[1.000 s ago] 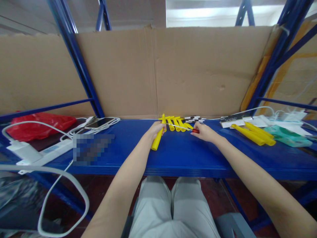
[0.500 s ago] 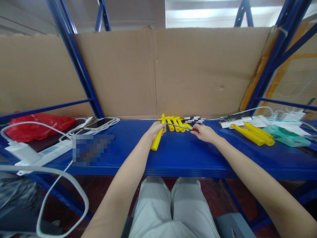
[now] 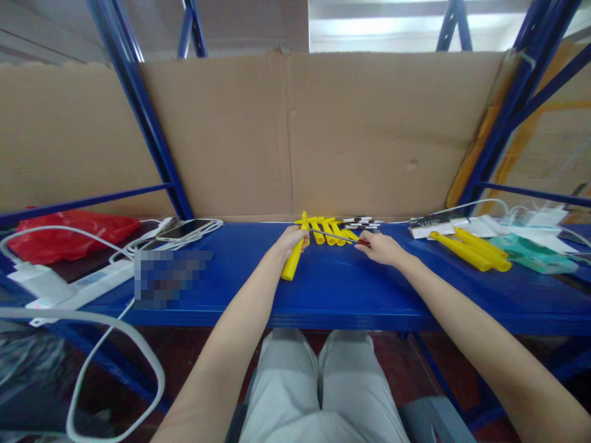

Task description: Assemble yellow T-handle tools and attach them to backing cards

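My left hand (image 3: pixel 289 239) is closed around a yellow tapered tube (image 3: pixel 291 265), held tilted with its wide end toward me and its narrow end up. In my right hand (image 3: pixel 380 248) is a screwdriver (image 3: pixel 336 235) with a dark red handle, mostly covered by the fingers. Its thin metal shaft points left and meets the tube near the upper part, beside my left fingers. Whether the tip sits in the tube or only touches it, I cannot tell. Behind the shaft lies a row of several yellow tubes (image 3: pixel 330 240), partly overlapping.
Black-and-white sticks (image 3: pixel 362 220) lie against the cardboard wall (image 3: pixel 369 135). More yellow tubes (image 3: pixel 463 251), a small box (image 3: pixel 431 229) and green plastic packaging (image 3: pixel 535 253) are on the right of the blue table (image 3: pixel 351 289). Leftward are a phone (image 3: pixel 184 229), a power strip (image 3: pixel 92 286) and a red bag (image 3: pixel 78 234).
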`<state>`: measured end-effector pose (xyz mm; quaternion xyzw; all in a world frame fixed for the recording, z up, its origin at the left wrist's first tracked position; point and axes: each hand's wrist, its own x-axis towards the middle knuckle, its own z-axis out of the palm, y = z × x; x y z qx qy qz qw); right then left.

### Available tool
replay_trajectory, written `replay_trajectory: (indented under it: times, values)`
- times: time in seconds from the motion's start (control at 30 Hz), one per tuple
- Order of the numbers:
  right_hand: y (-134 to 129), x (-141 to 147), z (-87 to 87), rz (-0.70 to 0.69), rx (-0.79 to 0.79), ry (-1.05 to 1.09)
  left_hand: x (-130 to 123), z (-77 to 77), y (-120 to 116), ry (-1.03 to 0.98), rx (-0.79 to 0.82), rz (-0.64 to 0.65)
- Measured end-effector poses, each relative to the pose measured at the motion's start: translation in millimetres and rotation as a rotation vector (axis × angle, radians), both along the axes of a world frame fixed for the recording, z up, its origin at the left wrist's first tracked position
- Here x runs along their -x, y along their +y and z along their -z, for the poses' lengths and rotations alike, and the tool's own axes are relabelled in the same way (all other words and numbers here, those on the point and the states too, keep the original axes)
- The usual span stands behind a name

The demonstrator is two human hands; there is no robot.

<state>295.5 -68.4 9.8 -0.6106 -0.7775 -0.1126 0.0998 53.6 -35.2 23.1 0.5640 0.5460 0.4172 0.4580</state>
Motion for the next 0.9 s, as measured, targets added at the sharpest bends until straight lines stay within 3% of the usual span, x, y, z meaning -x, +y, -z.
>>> replay_trajectory:
  times: [0.9]
  values:
    - [11,-11,4.5,-0.005,0.072,0.087,0,2.1,4,-0.116,-0.019,-0.070]
